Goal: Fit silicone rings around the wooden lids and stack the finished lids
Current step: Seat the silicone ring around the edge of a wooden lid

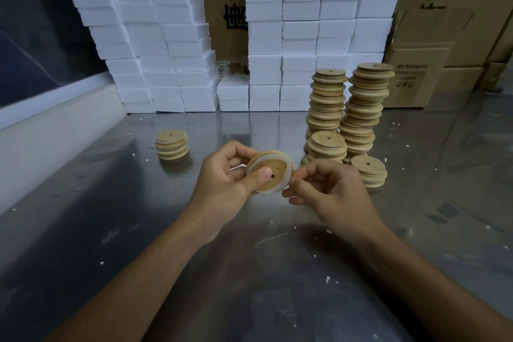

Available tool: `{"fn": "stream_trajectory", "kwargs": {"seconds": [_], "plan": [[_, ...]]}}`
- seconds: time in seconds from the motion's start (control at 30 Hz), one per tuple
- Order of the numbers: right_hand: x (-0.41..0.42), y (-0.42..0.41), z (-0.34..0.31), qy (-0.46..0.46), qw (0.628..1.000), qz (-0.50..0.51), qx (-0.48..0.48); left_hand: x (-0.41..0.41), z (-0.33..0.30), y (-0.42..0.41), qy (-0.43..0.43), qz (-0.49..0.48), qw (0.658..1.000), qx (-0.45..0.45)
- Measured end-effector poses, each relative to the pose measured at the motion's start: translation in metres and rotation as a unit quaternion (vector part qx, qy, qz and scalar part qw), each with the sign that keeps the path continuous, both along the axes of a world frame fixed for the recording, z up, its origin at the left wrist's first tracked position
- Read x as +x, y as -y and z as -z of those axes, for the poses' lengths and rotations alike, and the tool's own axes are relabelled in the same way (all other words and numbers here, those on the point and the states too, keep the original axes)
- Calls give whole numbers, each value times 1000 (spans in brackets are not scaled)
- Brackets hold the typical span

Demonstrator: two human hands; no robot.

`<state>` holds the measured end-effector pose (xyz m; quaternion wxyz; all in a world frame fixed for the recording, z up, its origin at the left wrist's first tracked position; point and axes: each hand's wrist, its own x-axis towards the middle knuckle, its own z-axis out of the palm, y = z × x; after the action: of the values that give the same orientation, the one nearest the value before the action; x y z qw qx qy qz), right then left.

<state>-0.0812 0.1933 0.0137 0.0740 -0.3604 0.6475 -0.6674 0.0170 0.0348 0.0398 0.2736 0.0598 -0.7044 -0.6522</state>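
From the head view we see both of our hands raised over the steel table (166, 230), meeting at one wooden lid (274, 171). Our left hand (224, 186) grips the lid, thumb pressed flat on its face just beside the small centre hole, the other fingers curled behind its far edge. A translucent white silicone ring (288, 172) runs around the lid's rim. Our right hand (330, 191) has its fingers curled, and its fingertips (291, 184) pinch at the ring on the lid's near-right edge; whether the ring is fully seated all the way round we cannot tell, since the left palm hides part of it.

Beyond the left hand, well apart from it, stands a short stack of lids (172, 144) with pale bands showing between the wood. Just past the right hand rise two tall stacks of lids (344, 108), with two lower piles (367, 171) in front of them, the nearest close to our right knuckles. Behind everything, white foam boxes (305, 36) are piled against brown cardboard cartons (433, 64). Small white crumbs dot the table around both forearms.
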Motion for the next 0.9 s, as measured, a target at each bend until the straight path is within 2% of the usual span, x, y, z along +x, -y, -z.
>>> {"fn": "stream_trajectory", "kwargs": {"seconds": [0.13, 0.27, 0.4, 0.53, 0.63, 0.9], "plan": [[2, 2, 0, 5, 1000, 16, 15, -1, 3, -2, -3, -10, 1000, -19], [6, 1, -2, 37, 999, -7, -16, -2, 3, -2, -11, -44, 998, -53], [8, 3, -1, 20, 1000, 17, -16, -3, 6, -6, -9, -56, 995, -78], [3, 2, 1, -10, 1000, 14, -9, -4, 7, -5, 7, -43, 994, -104], [3, 0, -1, -26, 1000, 0, 5, -2, 4, -2, 24, -26, 985, -166], [2, -2, -5, 32, 998, -49, 5, 4, -6, 7, 45, -1, 975, -216]]}}
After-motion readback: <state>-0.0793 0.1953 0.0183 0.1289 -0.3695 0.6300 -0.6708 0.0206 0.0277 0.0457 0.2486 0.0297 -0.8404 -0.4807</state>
